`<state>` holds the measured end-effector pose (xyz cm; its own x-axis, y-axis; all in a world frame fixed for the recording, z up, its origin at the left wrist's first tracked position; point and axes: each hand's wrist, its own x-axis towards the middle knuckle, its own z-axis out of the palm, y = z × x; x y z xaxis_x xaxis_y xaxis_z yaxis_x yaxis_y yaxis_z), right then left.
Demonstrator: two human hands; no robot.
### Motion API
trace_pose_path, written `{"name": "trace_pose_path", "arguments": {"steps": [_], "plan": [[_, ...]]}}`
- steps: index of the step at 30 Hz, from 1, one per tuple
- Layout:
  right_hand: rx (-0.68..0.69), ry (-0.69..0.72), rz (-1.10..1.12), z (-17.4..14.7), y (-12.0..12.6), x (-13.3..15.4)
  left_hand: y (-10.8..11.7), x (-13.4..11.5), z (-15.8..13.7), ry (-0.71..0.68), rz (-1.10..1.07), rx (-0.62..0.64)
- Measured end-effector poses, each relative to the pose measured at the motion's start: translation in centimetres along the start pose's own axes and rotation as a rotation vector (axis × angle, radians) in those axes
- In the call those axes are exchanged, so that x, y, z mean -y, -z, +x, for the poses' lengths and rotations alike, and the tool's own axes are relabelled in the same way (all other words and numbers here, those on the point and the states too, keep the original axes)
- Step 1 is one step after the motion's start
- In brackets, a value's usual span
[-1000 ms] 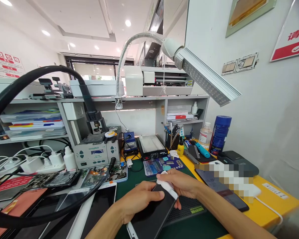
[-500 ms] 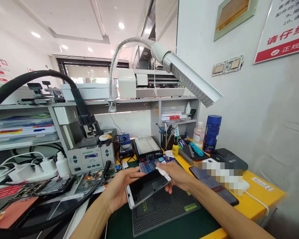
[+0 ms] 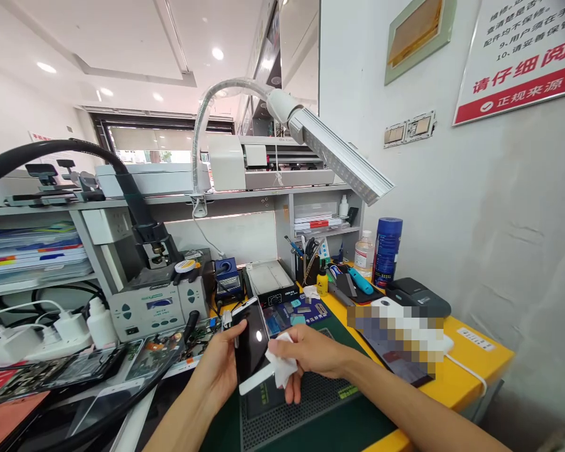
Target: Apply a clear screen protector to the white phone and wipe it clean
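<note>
My left hand is closed around the left edge of a white-framed smartphone, its thumb along the side. The phone is tilted, its dark screen turned up toward me and reflecting a bright spot. In my right hand a crumpled white tissue is pinched between thumb and fingers. The tissue lies against the phone's lower right edge and hides part of it. Below both hands are a dark grey perforated mat and a green work mat.
A grey rework station stands left behind my hands, its black hose looping across the left side. Circuit boards and phone parts lie there. At right are a phone, a yellow bottle and a blue can. A lamp hangs overhead.
The phone has turned from lying sideways to nearly upright. My left hand now grips its side more closely, and my right hand with the tissue has moved left and down to its lower edge.
</note>
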<state>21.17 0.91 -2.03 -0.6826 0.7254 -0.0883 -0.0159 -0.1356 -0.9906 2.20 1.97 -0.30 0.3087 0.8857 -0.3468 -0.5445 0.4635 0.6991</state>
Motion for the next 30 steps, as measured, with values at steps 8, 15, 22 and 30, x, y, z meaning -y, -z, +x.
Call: {"name": "trace_pose_path", "arguments": {"steps": [8,15,22,30], "plan": [[-0.303,0.025,-0.076,0.4,1.5,-0.2,-1.5,2.2,-1.1,-0.059,0.174,-0.009],[-0.370,0.026,-0.030,0.2,1.8,0.5,-1.7,2.1,-1.9,-0.035,0.307,0.053],[-0.336,-0.087,-0.026,0.1,2.0,0.5,-1.8,2.5,-2.2,0.085,0.368,0.181],[-0.246,-0.198,-0.069,-0.2,2.9,0.3,-0.6,2.0,-1.5,0.166,0.364,0.208]]}}
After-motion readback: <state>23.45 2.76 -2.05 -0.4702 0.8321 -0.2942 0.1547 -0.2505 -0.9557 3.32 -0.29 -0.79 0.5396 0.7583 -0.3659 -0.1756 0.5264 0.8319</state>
